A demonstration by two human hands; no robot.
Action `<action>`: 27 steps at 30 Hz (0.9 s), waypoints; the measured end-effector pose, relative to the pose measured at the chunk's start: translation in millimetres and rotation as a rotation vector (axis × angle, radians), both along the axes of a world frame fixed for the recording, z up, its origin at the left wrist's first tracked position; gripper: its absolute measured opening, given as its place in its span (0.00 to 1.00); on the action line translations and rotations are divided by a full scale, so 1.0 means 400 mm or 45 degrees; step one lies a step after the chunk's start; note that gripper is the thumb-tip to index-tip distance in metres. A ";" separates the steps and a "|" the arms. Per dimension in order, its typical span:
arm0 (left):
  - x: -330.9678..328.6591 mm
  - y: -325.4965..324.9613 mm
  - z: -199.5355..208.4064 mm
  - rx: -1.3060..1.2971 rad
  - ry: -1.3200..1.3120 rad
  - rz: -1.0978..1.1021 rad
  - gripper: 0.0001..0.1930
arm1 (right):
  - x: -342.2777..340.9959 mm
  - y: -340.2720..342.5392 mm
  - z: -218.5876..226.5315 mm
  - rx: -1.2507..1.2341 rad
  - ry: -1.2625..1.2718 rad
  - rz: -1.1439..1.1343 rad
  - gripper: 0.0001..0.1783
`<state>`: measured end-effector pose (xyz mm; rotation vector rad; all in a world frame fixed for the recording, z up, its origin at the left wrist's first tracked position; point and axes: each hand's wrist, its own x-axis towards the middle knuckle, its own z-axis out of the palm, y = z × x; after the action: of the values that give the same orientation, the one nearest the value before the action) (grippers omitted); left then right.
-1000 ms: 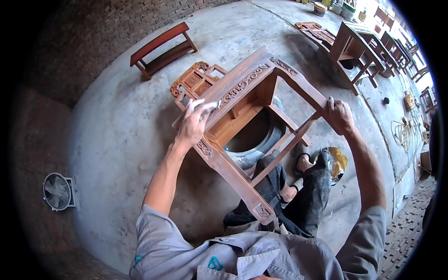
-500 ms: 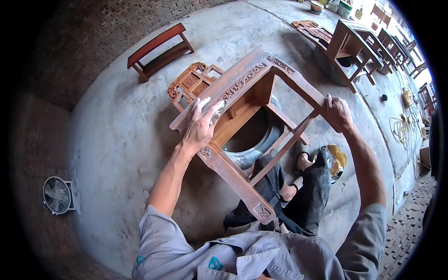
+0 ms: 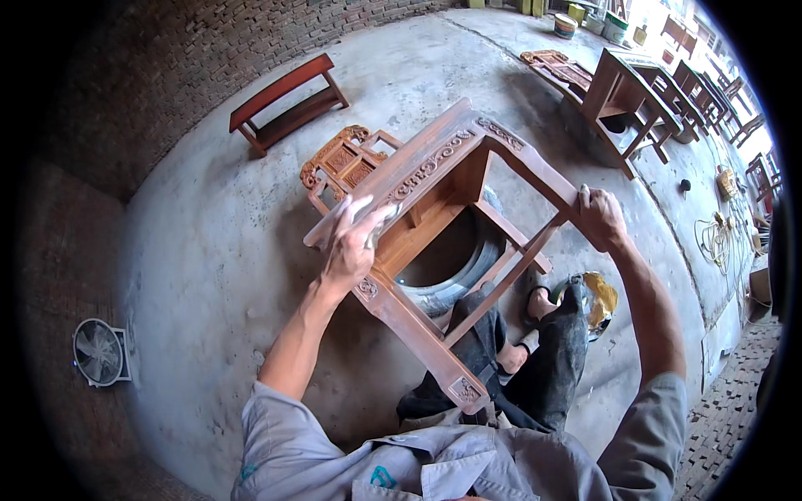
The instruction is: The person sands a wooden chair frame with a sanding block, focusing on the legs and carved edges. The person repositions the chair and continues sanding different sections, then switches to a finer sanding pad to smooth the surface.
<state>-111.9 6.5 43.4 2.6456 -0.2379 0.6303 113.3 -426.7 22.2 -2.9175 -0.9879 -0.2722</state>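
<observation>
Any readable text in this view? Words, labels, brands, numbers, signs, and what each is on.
No words or numbers are readable.
Grey shirt: teal marks on chest and sleeve, no letters I can make out.
Striped bucket and white-and-green bucket, top right: any print is too small to read.
Wooden furniture frame: carved ornament, no lettering I can make out.

Your carved wooden frame (image 3: pixel 428 171): reddish brown, with scroll pattern
Your shirt (image 3: pixel 522 459): grey, with teal marks (image 3: pixel 383 477)
Your trousers (image 3: pixel 549 367): black, with greyish smudges
Small bench (image 3: pixel 284 88): red top, brown legs
Floor (image 3: pixel 209 284): mottled grey
</observation>
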 end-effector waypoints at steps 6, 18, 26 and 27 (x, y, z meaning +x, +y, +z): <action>0.039 -0.010 -0.003 0.009 0.126 0.027 0.22 | -0.015 0.013 0.022 0.042 0.068 -0.026 0.12; 0.091 -0.017 -0.004 -0.091 0.082 0.002 0.23 | -0.018 0.020 0.039 0.051 0.056 -0.086 0.14; 0.133 -0.030 -0.017 0.016 0.028 -0.020 0.21 | -0.011 0.005 0.033 0.015 0.057 -0.061 0.14; 0.120 -0.035 -0.007 0.021 0.019 0.001 0.20 | -0.016 0.008 0.030 0.006 0.072 -0.069 0.14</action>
<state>-63.7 -7.5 40.5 2.6657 -0.2389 0.6113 106.9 -423.7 34.2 -2.9332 -0.9000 -0.1926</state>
